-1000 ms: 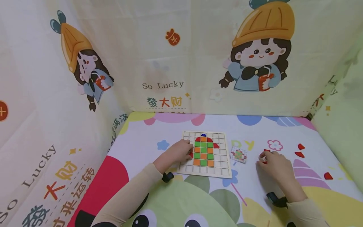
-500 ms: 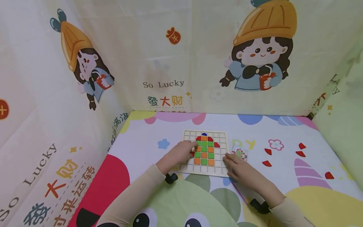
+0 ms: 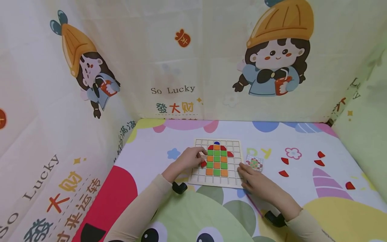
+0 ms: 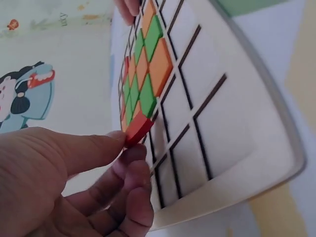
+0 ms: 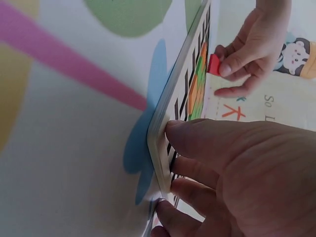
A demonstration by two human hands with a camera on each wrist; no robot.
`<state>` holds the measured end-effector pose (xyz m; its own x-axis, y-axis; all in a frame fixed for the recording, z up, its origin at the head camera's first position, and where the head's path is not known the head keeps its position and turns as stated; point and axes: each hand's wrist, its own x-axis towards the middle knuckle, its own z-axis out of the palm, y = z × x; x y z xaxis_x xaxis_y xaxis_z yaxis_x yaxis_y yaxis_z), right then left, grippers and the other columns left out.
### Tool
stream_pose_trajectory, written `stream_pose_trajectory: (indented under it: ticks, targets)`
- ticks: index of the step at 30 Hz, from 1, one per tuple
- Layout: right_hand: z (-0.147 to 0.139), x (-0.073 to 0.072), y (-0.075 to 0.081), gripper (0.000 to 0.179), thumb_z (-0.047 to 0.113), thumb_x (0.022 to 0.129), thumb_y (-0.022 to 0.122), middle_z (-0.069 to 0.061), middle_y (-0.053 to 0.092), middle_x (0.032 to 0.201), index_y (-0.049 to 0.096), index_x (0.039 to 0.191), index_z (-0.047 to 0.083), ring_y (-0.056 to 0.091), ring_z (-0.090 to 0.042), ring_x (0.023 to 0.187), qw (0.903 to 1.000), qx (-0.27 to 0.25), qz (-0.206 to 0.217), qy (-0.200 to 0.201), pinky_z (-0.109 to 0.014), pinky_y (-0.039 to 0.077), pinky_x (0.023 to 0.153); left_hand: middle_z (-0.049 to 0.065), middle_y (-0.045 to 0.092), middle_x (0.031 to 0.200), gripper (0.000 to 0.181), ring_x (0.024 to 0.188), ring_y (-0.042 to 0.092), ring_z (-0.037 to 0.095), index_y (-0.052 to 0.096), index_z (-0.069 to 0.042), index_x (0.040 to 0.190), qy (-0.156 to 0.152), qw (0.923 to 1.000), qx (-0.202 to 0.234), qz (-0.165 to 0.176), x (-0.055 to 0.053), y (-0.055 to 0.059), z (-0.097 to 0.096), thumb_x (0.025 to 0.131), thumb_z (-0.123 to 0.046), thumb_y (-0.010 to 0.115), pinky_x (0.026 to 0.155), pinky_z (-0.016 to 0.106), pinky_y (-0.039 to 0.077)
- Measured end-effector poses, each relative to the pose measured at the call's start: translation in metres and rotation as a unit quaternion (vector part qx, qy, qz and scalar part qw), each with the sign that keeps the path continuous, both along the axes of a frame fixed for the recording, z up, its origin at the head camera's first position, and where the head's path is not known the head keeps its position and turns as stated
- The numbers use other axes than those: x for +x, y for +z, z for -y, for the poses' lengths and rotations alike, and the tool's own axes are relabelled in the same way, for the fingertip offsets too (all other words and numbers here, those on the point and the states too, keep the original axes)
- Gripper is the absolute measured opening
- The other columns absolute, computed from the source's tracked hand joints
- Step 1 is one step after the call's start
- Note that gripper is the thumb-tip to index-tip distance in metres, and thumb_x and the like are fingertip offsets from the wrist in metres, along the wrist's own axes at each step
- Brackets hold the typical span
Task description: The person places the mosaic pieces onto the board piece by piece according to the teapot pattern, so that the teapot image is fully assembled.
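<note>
My left hand [image 3: 188, 159] pinches a red tile [image 4: 138, 130] between thumb and fingers, at the left side of the orange and green squares. These lie on a pale wooden grid board [image 3: 235, 179], forming a block of green tiles [image 3: 217, 153] and orange tiles [image 3: 224, 173]. Above them are a blue half-round tile [image 3: 216, 143] and rounded red tiles [image 3: 223, 148]; another red tile [image 3: 230, 154] sits at the upper right of the block. My right hand [image 3: 258, 181] rests at the board's right edge, thumb on the rim in the right wrist view, fingers loosely extended.
A small pattern card [image 3: 253, 161] lies right of the board, partly behind my right hand. Several loose red tiles [image 3: 283, 173] are scattered on the printed tablecloth [image 3: 305, 181] farther right. A printed curtain [image 3: 217, 67] hangs behind the table.
My right hand has left the loose red tiles and moved left to the board's edge, staying there since half a second ago. The left hand's red tile now shows more clearly beside the coloured block.
</note>
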<state>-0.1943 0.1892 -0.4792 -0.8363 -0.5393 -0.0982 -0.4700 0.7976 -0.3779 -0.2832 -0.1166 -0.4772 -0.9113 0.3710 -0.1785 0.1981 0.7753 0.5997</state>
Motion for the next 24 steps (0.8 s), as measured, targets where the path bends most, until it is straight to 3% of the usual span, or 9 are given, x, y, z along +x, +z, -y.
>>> stream_pose_trajectory:
  ticks: [7, 15, 20, 24]
  targets:
    - [0.000, 0.000, -0.002, 0.062, 0.022, 0.098, 0.072, -0.023, 0.040, 0.162, 0.049, 0.152, 0.000, 0.046, -0.046, 0.143, 1.0000, 0.001, -0.002, 0.003, -0.060, 0.046, 0.108, -0.003, 0.062, 0.076, 0.009, 0.072, 0.055, 0.014, 0.068, -0.016, 0.089, 0.015, 0.9998, -0.006, -0.015, 0.005, -0.006, 0.001, 0.098, -0.016, 0.071, 0.065, 0.025, 0.046]
    - [0.000, -0.001, 0.002, 0.062, 0.021, 0.098, 0.071, -0.023, 0.039, 0.162, 0.049, 0.152, 0.000, 0.047, -0.046, 0.142, 1.0000, 0.002, 0.009, -0.004, -0.060, 0.046, 0.108, -0.003, 0.062, 0.075, 0.016, 0.073, 0.055, 0.015, 0.066, -0.016, 0.083, 0.023, 0.9983, -0.034, -0.040, 0.013, -0.003, -0.002, 0.098, -0.016, 0.072, 0.066, 0.025, 0.047]
    - [-0.002, -0.002, 0.005, 0.061, 0.020, 0.098, 0.071, -0.022, 0.041, 0.162, 0.050, 0.151, 0.001, 0.046, -0.046, 0.143, 1.0000, -0.005, 0.005, -0.004, -0.060, 0.046, 0.108, -0.004, 0.060, 0.075, 0.009, 0.072, 0.054, 0.014, 0.068, -0.013, 0.092, 0.009, 0.9968, -0.055, -0.058, 0.015, 0.000, -0.005, 0.099, -0.018, 0.071, 0.066, 0.025, 0.046]
    - [-0.015, -0.005, 0.008, 0.052, 0.016, 0.096, 0.072, -0.023, 0.052, 0.153, 0.058, 0.145, 0.002, 0.052, -0.046, 0.138, 0.9984, -0.022, -0.045, -0.026, -0.061, 0.048, 0.105, -0.001, 0.062, 0.082, 0.010, 0.076, 0.056, 0.017, 0.069, -0.011, 0.106, 0.003, 0.9958, -0.063, -0.066, 0.017, 0.002, 0.002, 0.099, -0.018, 0.070, 0.070, 0.028, 0.049]
